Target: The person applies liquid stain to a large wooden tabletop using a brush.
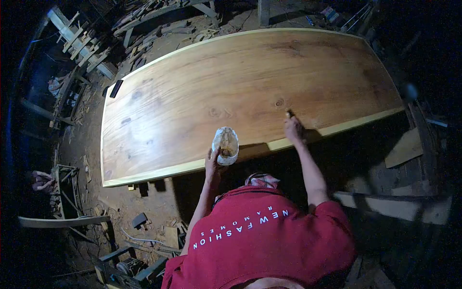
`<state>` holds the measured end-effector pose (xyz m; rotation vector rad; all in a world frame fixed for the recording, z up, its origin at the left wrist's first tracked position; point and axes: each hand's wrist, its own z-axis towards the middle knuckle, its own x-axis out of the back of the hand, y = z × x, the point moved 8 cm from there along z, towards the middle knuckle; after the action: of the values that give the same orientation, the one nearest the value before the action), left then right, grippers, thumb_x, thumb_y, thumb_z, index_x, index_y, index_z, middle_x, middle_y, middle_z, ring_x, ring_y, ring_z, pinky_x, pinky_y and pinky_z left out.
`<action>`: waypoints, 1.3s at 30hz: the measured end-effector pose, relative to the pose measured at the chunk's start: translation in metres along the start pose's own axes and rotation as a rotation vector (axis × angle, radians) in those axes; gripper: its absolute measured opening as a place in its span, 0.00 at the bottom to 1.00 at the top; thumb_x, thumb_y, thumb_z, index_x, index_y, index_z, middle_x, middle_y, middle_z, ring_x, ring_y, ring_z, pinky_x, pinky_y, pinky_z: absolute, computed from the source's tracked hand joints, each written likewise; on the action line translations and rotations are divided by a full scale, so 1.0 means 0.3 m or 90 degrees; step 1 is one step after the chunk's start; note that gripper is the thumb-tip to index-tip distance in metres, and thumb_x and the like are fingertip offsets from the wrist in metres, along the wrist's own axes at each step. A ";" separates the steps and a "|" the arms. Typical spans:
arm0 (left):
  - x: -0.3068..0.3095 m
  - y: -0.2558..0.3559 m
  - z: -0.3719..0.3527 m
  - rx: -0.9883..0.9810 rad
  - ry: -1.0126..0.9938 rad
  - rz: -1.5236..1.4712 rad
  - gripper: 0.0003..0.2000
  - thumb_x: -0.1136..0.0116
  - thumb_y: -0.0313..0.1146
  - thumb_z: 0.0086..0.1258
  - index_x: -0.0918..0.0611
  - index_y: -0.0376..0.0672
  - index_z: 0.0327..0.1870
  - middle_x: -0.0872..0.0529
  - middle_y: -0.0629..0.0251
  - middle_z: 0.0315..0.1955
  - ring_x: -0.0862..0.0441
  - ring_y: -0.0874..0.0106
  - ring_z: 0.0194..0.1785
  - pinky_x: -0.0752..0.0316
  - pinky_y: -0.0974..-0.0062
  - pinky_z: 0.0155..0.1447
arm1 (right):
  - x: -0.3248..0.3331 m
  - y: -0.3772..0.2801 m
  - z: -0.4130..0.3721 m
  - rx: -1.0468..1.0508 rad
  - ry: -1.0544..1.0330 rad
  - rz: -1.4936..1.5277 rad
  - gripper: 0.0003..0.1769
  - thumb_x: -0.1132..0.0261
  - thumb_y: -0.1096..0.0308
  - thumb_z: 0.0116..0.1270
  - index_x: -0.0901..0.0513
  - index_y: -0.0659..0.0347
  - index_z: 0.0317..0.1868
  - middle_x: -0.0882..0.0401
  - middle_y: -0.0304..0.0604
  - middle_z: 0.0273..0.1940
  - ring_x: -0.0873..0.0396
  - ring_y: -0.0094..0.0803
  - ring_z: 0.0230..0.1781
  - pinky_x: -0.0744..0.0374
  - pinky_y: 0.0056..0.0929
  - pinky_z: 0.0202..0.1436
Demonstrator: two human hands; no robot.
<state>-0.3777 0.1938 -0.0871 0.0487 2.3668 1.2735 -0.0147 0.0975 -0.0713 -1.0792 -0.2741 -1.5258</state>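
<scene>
My left hand (212,163) is closed round the side of a whitish cut-open plastic container (226,144) with brown stuff inside. The container is held at the near edge of a large wooden slab (187,91), with its opening facing up. Farther right, my right hand (293,130) grips a small dark-tipped tool (289,113) over the slab's surface, close to a round knot (279,102). Too little of the tool shows to tell its kind, or whether its tip touches the wood.
A dark block (116,88) lies on the slab's far left corner. Wood scraps (159,36) cover the ground behind. A rack of slats (79,41) stands back left. Below left are a motor-like machine (131,266) and a dark block on the floor (139,220). A plank (394,206) is at right.
</scene>
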 end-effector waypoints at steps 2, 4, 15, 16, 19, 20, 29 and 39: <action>0.006 0.010 0.036 -0.005 0.012 0.023 0.36 0.40 0.51 0.55 0.42 0.48 0.62 0.30 0.56 0.52 0.26 0.63 0.47 0.29 0.63 0.41 | -0.037 -0.139 -0.005 0.049 -0.028 -0.024 0.07 0.40 0.66 0.51 0.22 0.60 0.27 0.26 0.44 0.24 0.25 0.42 0.25 0.27 0.36 0.32; -0.048 0.045 0.059 -0.033 -0.051 0.065 0.36 0.40 0.53 0.54 0.41 0.49 0.62 0.31 0.57 0.53 0.27 0.63 0.49 0.30 0.62 0.43 | -0.013 -0.232 0.018 -0.033 -0.139 0.157 0.08 0.39 0.67 0.50 0.21 0.60 0.30 0.25 0.46 0.24 0.25 0.44 0.28 0.26 0.36 0.33; -0.193 0.112 0.089 0.062 0.003 0.073 0.36 0.41 0.55 0.53 0.40 0.51 0.61 0.29 0.61 0.52 0.33 0.62 0.55 0.32 0.54 0.47 | 0.054 0.225 0.173 -0.254 -0.082 0.185 0.08 0.41 0.67 0.55 0.20 0.61 0.33 0.23 0.44 0.28 0.23 0.35 0.29 0.26 0.28 0.29; -0.197 0.115 0.099 0.056 0.004 0.067 0.36 0.42 0.55 0.53 0.40 0.51 0.61 0.29 0.61 0.52 0.33 0.61 0.55 0.32 0.53 0.48 | 0.047 0.180 0.182 -0.048 -0.027 -0.019 0.09 0.44 0.68 0.56 0.21 0.62 0.33 0.22 0.50 0.29 0.22 0.45 0.28 0.26 0.35 0.25; -0.210 0.126 0.114 0.056 0.001 0.061 0.36 0.42 0.55 0.54 0.40 0.50 0.61 0.30 0.60 0.52 0.33 0.61 0.56 0.33 0.52 0.48 | -0.186 0.185 0.100 -0.208 -0.196 0.104 0.09 0.46 0.70 0.55 0.21 0.63 0.32 0.25 0.55 0.29 0.25 0.52 0.31 0.27 0.40 0.32; -0.209 0.125 0.124 0.056 0.004 0.059 0.36 0.42 0.55 0.54 0.40 0.50 0.61 0.30 0.60 0.52 0.33 0.61 0.56 0.33 0.52 0.48 | -0.159 0.048 0.106 -0.088 -0.158 0.099 0.09 0.46 0.69 0.55 0.21 0.63 0.32 0.25 0.55 0.29 0.25 0.52 0.32 0.27 0.40 0.34; -0.151 0.103 0.184 0.049 0.054 0.046 0.28 0.45 0.54 0.58 0.36 0.55 0.57 0.30 0.65 0.52 0.32 0.63 0.53 0.32 0.57 0.46 | -0.159 0.001 0.203 -0.412 -0.358 0.513 0.09 0.39 0.68 0.57 0.19 0.57 0.38 0.22 0.39 0.23 0.26 0.22 0.12 0.32 0.19 0.13; -0.200 0.133 0.197 0.059 0.045 0.046 0.34 0.40 0.54 0.52 0.39 0.54 0.59 0.34 0.61 0.56 0.34 0.61 0.56 0.33 0.53 0.48 | -0.176 0.028 0.264 0.015 -0.105 -0.039 0.08 0.45 0.68 0.55 0.20 0.60 0.30 0.23 0.55 0.26 0.24 0.49 0.28 0.28 0.36 0.29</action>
<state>-0.3070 0.2486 -0.0609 0.1200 2.5040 1.2160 0.0237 0.1850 -0.0710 -1.1894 -0.4407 -1.4854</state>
